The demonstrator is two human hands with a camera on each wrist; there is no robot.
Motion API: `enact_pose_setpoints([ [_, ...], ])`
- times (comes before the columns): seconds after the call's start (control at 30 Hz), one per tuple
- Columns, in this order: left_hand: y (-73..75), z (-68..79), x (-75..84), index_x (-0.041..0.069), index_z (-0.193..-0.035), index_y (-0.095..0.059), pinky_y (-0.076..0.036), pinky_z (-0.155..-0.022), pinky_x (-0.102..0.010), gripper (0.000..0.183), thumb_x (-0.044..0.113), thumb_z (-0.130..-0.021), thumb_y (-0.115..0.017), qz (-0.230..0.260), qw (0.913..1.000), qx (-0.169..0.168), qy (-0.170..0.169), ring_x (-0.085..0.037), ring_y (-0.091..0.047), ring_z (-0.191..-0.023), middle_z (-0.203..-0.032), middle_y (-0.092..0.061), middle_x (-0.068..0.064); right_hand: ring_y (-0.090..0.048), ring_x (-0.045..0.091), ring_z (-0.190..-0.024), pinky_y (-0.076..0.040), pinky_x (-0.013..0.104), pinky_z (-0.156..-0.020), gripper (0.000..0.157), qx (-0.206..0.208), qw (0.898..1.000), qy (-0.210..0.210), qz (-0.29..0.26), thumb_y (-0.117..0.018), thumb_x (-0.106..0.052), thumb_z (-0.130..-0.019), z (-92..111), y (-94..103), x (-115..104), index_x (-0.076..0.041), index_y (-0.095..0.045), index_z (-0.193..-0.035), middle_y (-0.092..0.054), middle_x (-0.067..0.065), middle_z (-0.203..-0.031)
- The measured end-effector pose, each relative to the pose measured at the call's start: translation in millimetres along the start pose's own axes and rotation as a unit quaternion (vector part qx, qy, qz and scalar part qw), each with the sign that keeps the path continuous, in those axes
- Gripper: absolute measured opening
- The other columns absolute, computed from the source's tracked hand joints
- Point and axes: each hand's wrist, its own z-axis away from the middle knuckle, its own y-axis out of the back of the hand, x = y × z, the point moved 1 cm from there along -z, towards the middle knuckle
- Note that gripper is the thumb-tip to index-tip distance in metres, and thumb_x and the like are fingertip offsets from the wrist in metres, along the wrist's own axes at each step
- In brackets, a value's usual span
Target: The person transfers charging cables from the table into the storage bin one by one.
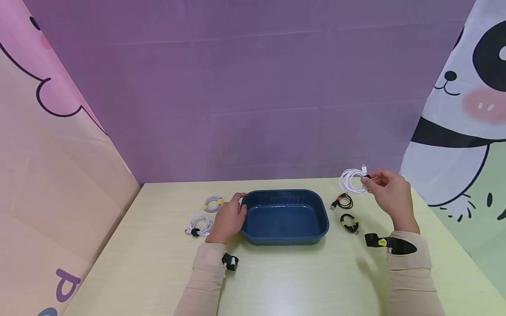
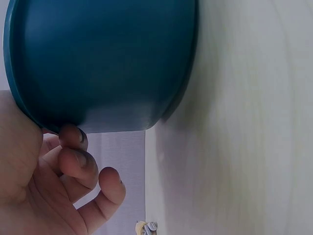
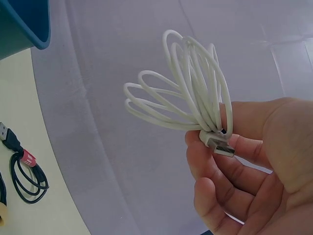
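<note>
Above the table's far right part, my right hand (image 1: 389, 193) pinches a coiled white USB cable (image 1: 349, 181) between thumb and fingers. In the right wrist view its loops fan out from the grip, and a metal USB plug (image 3: 222, 147) sticks out by the fingertips. My left hand (image 1: 230, 218) grips the left rim of a blue plastic basin (image 1: 284, 241). Fingers curl by the rim in the left wrist view, where the thumb is hidden. The basin stands upright on the table, its inside bare.
Right of the basin lie a black cable with a red tie (image 1: 345, 201) and a black cable with a yellow tie (image 1: 349, 224). To its left are two coiled pale cables, one yellow-tied (image 1: 213, 204), one black-tied (image 1: 200, 224). A purple cloth (image 1: 253, 96) hangs behind the table (image 1: 276, 281).
</note>
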Motion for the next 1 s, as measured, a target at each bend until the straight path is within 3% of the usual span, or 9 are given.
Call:
enact_pose_setpoints([
  [0.23,-0.6,-0.9,-0.1,0.007,-0.143,-0.054,-0.033,-0.047,-0.026,0.040,0.016,-0.104,-0.055,-0.004,1.0000,-0.003,0.004,-0.013,-0.043,-0.046,-0.059,-0.046,0.002,-0.062,0.022,-0.087,-0.047,0.028,-0.065,0.039,-0.010,1.000,0.001,-0.004,-0.067,-0.036,-0.099,1,-1.8,-6,0.000,-0.069,-0.116,-0.073,0.019,-0.103],
  [0.57,-0.4,-0.6,0.4,0.007,-0.143,-0.054,-0.033,-0.047,-0.026,0.040,0.015,-0.104,-0.056,-0.005,1.0000,-0.001,0.004,-0.013,-0.043,-0.046,-0.059,-0.047,0.002,-0.061,0.009,-0.076,-0.048,0.027,-0.064,0.036,-0.012,1.000,0.029,-0.002,-0.069,-0.034,-0.098,2,-4.9,-11,-0.001,-0.071,-0.113,-0.075,0.019,-0.099],
  [1.0,-0.4,0.1,0.3,0.008,-0.144,-0.054,-0.032,-0.047,-0.027,0.040,0.016,-0.104,-0.056,-0.007,0.9999,-0.004,0.011,-0.013,-0.043,-0.046,-0.059,-0.046,0.002,-0.063,0.012,-0.080,-0.048,0.026,-0.066,0.033,-0.019,0.998,0.053,-0.005,-0.070,-0.030,-0.098,3,-8.0,-14,-0.001,-0.072,-0.113,-0.077,0.020,-0.101],
])
